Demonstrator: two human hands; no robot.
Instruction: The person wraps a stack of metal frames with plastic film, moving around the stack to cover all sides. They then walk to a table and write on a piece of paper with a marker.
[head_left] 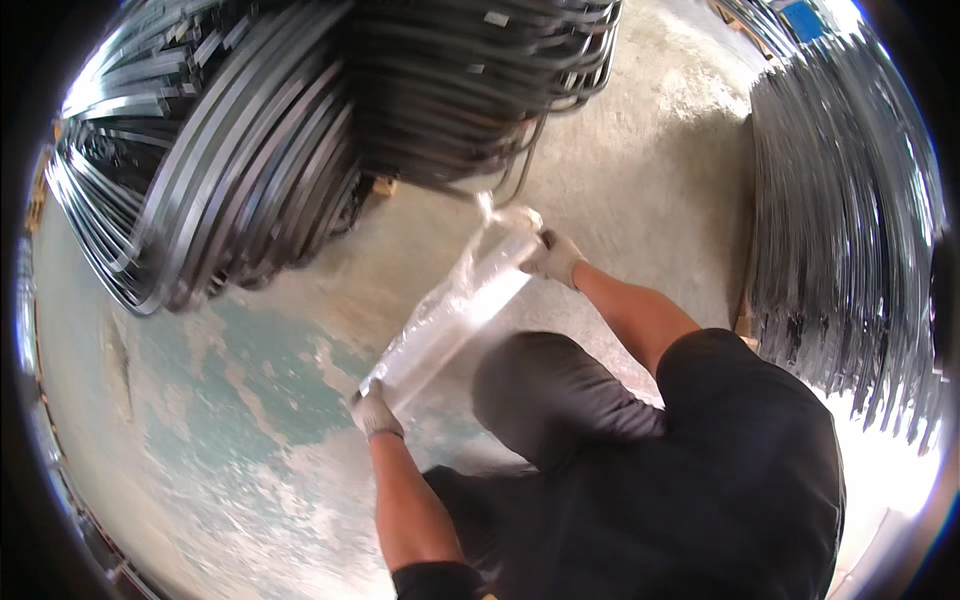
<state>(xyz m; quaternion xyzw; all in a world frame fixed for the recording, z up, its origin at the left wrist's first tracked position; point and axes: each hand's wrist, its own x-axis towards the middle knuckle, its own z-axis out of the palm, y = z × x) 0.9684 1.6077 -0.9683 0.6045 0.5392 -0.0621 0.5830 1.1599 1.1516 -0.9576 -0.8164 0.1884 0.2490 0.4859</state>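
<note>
A: How far along is it, going from the biggest things down?

B: On the concrete floor (pixel 640 170) the left stack (pixel 240 150) of dark, looped strips fills the upper left. The right stack (pixel 840 190), long and glossy, runs down the right side. Neither touches the hands.

A: And the work itself?

B: It centres on a roll (pixel 455 325) of clear film, held slantwise in front of the person, between the 2 stacks and well apart from both. I judge it early: the film is in hand with a bit pulled free, but I see none of it joined to a stack. Laying it on something would be what is left. Whether the right stack's shine is film, I can't tell.

A: The hands?

B: Both gloved, both closed on the roll: the left hand (pixel 375 412) at its lower end, the right hand (pixel 556 258) at its upper end. Some fingers are hidden beneath.

A: Smaller than that?

B: A strand of loose film (pixel 468 262), crumpled along the roll's far side, rising to a wisp near the right hand.

A: Any containers?

B: I can make out 0. The strips stand unboxed, and the blue thing (pixel 803 20) at the top right is too cut off to identify.
</note>
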